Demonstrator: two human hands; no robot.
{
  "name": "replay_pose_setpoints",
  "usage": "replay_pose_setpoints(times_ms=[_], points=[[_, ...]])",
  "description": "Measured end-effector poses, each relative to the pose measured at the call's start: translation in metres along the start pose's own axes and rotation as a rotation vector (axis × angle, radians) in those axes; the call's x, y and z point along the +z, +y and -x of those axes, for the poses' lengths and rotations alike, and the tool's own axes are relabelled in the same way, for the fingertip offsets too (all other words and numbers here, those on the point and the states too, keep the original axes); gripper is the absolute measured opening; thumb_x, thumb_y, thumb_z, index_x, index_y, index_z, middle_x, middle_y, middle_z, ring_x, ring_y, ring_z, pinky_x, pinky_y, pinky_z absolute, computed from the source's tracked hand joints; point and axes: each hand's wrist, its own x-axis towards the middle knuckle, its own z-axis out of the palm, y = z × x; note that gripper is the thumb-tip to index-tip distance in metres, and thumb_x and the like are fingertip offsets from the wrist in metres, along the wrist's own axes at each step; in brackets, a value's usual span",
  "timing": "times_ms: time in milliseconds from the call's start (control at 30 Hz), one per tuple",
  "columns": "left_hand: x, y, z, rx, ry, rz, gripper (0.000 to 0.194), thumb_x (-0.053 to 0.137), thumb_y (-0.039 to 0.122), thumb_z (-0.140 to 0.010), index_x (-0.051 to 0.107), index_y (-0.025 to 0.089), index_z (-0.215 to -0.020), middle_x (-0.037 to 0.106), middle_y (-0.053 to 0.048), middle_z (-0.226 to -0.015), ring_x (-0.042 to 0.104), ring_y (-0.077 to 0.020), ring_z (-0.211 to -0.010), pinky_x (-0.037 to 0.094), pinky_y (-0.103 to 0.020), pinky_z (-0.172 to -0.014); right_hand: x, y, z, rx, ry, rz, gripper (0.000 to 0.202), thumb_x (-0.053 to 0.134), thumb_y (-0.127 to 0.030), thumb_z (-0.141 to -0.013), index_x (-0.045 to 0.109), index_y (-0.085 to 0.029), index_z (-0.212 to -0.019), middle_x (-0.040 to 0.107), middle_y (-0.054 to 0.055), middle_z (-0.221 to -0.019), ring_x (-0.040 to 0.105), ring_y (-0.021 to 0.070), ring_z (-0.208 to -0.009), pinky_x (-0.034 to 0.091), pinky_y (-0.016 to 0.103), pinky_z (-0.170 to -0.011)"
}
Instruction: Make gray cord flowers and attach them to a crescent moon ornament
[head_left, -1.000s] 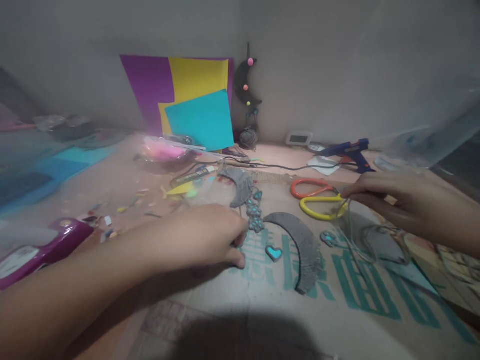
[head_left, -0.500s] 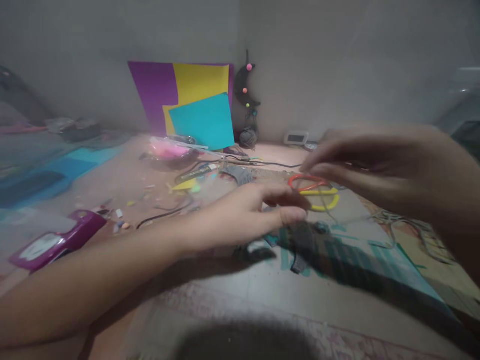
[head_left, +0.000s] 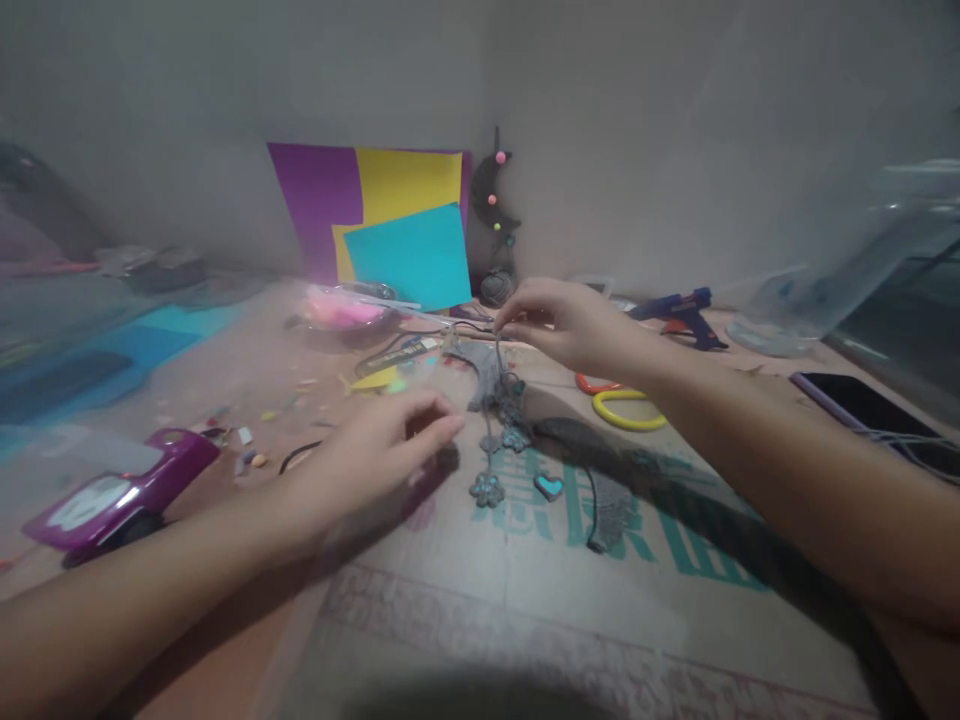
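Note:
My right hand (head_left: 559, 318) pinches a grey cord (head_left: 498, 350) between thumb and fingertips, lifted over the board. Below it hang grey flower charms (head_left: 514, 437) with turquoise centres, and the lowest flower charm (head_left: 487, 489) is close to the board. My left hand (head_left: 401, 435) is just left of the charms, fingers loosely curled and a gap between thumb and forefinger; I see nothing in it. A heart piece (head_left: 549, 486) with a turquoise face lies on the printed board (head_left: 450, 590). To its right is a grey crescent-shaped piece (head_left: 611, 510); another grey curved piece (head_left: 487, 370) sits behind the charms.
Yellow-handled scissors (head_left: 628, 411) lie under my right forearm. A blue glue gun (head_left: 686, 312) and a phone (head_left: 862, 415) are at right. A purple tool (head_left: 142, 485) lies at left. Coloured sheets (head_left: 409, 255) and a dark moon ornament (head_left: 491, 185) stand at the wall.
My right hand has moved left from the right side and now holds up the cord with charms. My left hand has drawn back leftward, uncovering the heart piece and charms.

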Motion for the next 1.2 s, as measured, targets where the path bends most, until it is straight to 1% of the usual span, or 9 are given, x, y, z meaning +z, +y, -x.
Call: replay_pose_setpoints(times_ms=[67, 167, 367, 500, 600, 700, 833, 967, 1200], points=[[-0.001, 0.002, -0.003, 0.026, 0.139, -0.029, 0.034, 0.058, 0.049, -0.093, 0.062, 0.023, -0.114, 0.071, -0.003, -0.099, 0.065, -0.0170, -0.071, 0.050, -0.030, -0.067, 0.000, -0.010, 0.002, -0.040, 0.044, 0.017, 0.014, 0.062, -0.025, -0.091, 0.074, -0.017, -0.092, 0.067, 0.006, -0.089, 0.058, 0.0155, -0.077, 0.042, 0.029, -0.070], [0.001, 0.011, -0.014, 0.023, 0.111, 0.163, 0.055, 0.061, 0.048, -0.091, 0.046, 0.028, -0.141, 0.065, -0.008, -0.127, 0.068, -0.0180, -0.078, 0.054, -0.032, -0.069, -0.001, -0.023, 0.006, -0.097, 0.080, 0.033, 0.012, 0.062, -0.021, -0.091, 0.073, -0.018, -0.091, 0.064, 0.005, -0.088, 0.058, 0.0154, -0.078, 0.043, 0.029, -0.072], [0.006, 0.027, -0.025, -0.015, 0.014, 0.439, 0.026, 0.063, 0.042, -0.090, 0.067, 0.020, -0.104, 0.071, -0.004, -0.097, 0.066, -0.0160, -0.078, 0.052, -0.025, -0.060, 0.001, -0.028, 0.007, -0.157, 0.116, 0.033, 0.010, 0.062, -0.019, -0.091, 0.072, -0.019, -0.090, 0.062, 0.005, -0.088, 0.060, 0.0166, -0.083, 0.045, 0.030, -0.076], [0.005, 0.024, -0.016, -0.096, 0.004, 0.473, 0.028, 0.065, 0.047, -0.088, 0.066, 0.019, -0.084, 0.068, -0.002, -0.081, 0.062, -0.0130, -0.062, 0.044, -0.022, -0.046, -0.003, -0.026, 0.007, -0.173, 0.167, 0.058, 0.011, 0.062, -0.021, -0.092, 0.072, -0.020, -0.089, 0.064, 0.005, -0.089, 0.061, 0.0176, -0.084, 0.045, 0.032, -0.080], [0.006, 0.020, -0.007, -0.113, -0.028, 0.420, 0.025, 0.063, 0.043, -0.090, 0.068, 0.022, -0.101, 0.069, 0.000, -0.076, 0.063, -0.0134, -0.060, 0.045, -0.022, -0.046, -0.003, -0.022, 0.006, -0.171, 0.182, 0.081, 0.011, 0.062, -0.021, -0.092, 0.072, -0.019, -0.088, 0.065, 0.005, -0.090, 0.061, 0.0186, -0.086, 0.045, 0.033, -0.081], [0.006, 0.020, 0.000, -0.100, -0.081, 0.357, 0.046, 0.061, 0.038, -0.093, 0.048, 0.033, -0.137, 0.070, 0.005, -0.073, 0.063, -0.0137, -0.055, 0.045, -0.022, -0.046, -0.001, -0.009, 0.005, -0.139, 0.160, 0.096, 0.011, 0.063, -0.023, -0.090, 0.072, -0.019, -0.086, 0.065, 0.006, -0.091, 0.061, 0.0194, -0.086, 0.044, 0.034, -0.081], [0.004, 0.023, 0.006, -0.026, -0.106, 0.166, 0.025, 0.054, 0.037, -0.096, 0.056, 0.029, -0.119, 0.069, 0.005, -0.074, 0.060, -0.0116, -0.049, 0.047, -0.023, -0.049, 0.003, 0.015, 0.003, -0.049, 0.112, 0.101, 0.012, 0.062, -0.023, -0.090, 0.073, -0.019, -0.088, 0.066, 0.006, -0.091, 0.061, 0.0200, -0.087, 0.043, 0.033, -0.081], [0.003, 0.022, 0.005, 0.077, -0.143, -0.084, 0.019, 0.051, 0.034, -0.097, 0.068, 0.027, -0.095, 0.073, 0.004, -0.081, 0.069, -0.0139, -0.070, 0.050, -0.024, -0.064, 0.007, 0.035, -0.003, 0.009, 0.026, 0.101, 0.013, 0.062, -0.023, -0.090, 0.074, -0.019, -0.089, 0.066, 0.006, -0.090, 0.061, 0.0197, -0.088, 0.042, 0.032, -0.081], [0.009, 0.015, 0.006, 0.174, -0.153, -0.320, 0.031, 0.050, 0.041, -0.097, 0.069, 0.029, -0.119, 0.075, -0.002, -0.115, 0.070, -0.0215, -0.100, 0.051, -0.031, -0.088, 0.027, 0.046, -0.008, 0.091, -0.059, 0.102, 0.014, 0.060, -0.021, -0.088, 0.073, -0.015, -0.090, 0.068, 0.008, -0.091, 0.060, 0.0190, -0.085, 0.040, 0.028, -0.075]])
